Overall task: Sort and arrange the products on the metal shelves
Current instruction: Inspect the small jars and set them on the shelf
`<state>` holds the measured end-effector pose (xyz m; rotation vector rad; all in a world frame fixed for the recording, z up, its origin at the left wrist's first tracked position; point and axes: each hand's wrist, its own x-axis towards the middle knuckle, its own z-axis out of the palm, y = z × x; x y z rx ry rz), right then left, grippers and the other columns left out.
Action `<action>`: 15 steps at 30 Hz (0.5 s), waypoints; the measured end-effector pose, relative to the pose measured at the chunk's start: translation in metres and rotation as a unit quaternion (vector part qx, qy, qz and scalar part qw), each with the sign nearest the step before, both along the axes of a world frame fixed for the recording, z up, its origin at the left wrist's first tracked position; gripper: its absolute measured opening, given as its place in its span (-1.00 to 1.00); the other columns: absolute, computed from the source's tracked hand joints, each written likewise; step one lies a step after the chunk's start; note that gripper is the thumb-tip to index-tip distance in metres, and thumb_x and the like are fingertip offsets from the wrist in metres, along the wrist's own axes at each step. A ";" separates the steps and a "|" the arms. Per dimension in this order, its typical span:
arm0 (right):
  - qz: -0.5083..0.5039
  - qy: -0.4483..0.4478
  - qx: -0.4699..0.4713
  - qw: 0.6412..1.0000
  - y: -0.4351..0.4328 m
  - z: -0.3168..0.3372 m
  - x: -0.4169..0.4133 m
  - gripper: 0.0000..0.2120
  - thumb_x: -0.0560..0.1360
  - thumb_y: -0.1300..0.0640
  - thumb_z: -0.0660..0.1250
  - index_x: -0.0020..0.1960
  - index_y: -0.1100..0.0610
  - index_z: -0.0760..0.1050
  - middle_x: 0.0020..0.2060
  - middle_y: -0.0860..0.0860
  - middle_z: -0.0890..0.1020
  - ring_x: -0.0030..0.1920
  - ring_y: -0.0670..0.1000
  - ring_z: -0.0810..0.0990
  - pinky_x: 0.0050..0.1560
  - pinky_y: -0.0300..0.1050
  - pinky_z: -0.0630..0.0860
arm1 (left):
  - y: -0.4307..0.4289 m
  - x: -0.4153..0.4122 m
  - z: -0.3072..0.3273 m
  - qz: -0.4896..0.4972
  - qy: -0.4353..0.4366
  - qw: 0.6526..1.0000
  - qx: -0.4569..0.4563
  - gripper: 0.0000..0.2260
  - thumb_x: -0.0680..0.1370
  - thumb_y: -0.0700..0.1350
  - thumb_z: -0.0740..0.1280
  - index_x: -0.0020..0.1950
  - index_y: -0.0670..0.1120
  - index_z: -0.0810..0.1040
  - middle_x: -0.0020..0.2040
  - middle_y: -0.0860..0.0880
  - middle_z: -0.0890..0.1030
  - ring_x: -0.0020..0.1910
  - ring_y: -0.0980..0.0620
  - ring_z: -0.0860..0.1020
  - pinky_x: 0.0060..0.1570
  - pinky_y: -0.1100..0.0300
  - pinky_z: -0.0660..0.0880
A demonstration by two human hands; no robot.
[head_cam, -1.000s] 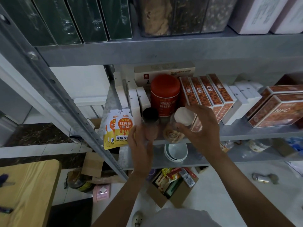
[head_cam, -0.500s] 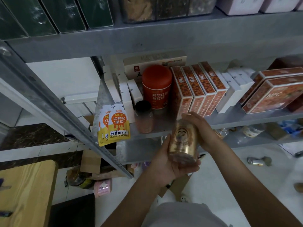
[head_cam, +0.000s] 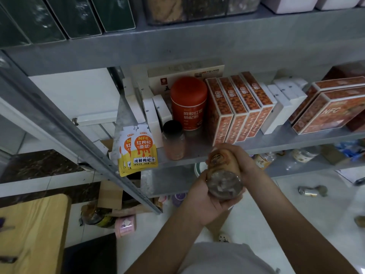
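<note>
Head view: left hand (head_cam: 199,201), right hand (head_cam: 246,163) clasp jar (head_cam: 223,171), seemingly clear of shelf edge (head_cam: 286,144).

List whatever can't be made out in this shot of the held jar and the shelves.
All in the head view:
- Jar: lid end hidden under the right hand, left side covered by the left hand; label blurred.
- Clear containers on the top shelf: cut off by the upper edge.
- White box: print largely hidden behind the red canister.
- Lower-shelf items: blurred, partly behind the shelf lip.
</note>
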<state>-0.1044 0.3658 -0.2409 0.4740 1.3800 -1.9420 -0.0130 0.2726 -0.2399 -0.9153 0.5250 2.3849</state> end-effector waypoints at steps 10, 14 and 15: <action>0.033 0.261 0.091 0.960 0.005 0.021 -0.004 -0.83 0.44 0.11 0.44 0.00 0.12 0.61 -0.09 0.02 0.71 -0.11 -0.04 0.67 -0.09 -0.21 0.59 | -0.008 -0.007 0.001 -0.038 0.056 0.995 -0.068 -0.48 0.61 0.22 0.13 0.21 -0.20 0.56 0.04 -0.28 0.64 -0.14 -0.21 0.63 -0.12 -0.10 0.56; 0.047 0.163 -0.027 0.985 0.012 0.022 -0.004 -0.64 0.34 0.09 0.42 0.11 0.18 0.59 -0.04 0.19 0.69 -0.13 0.14 0.69 -0.11 -0.04 0.65 | -0.007 -0.004 0.002 -0.021 0.055 0.989 0.134 -0.47 0.50 0.10 0.21 0.16 -0.35 0.54 -0.05 -0.34 0.60 -0.21 -0.25 0.63 -0.27 -0.08 0.63; 0.045 0.170 -0.014 0.984 0.013 0.021 -0.004 -0.68 0.34 0.10 0.42 0.07 0.18 0.61 -0.07 0.19 0.69 -0.13 0.14 0.68 -0.09 -0.03 0.64 | -0.005 -0.003 0.002 -0.019 0.059 0.988 0.145 -0.46 0.47 0.09 0.23 0.13 -0.38 0.56 -0.06 -0.35 0.61 -0.22 -0.26 0.64 -0.29 -0.09 0.62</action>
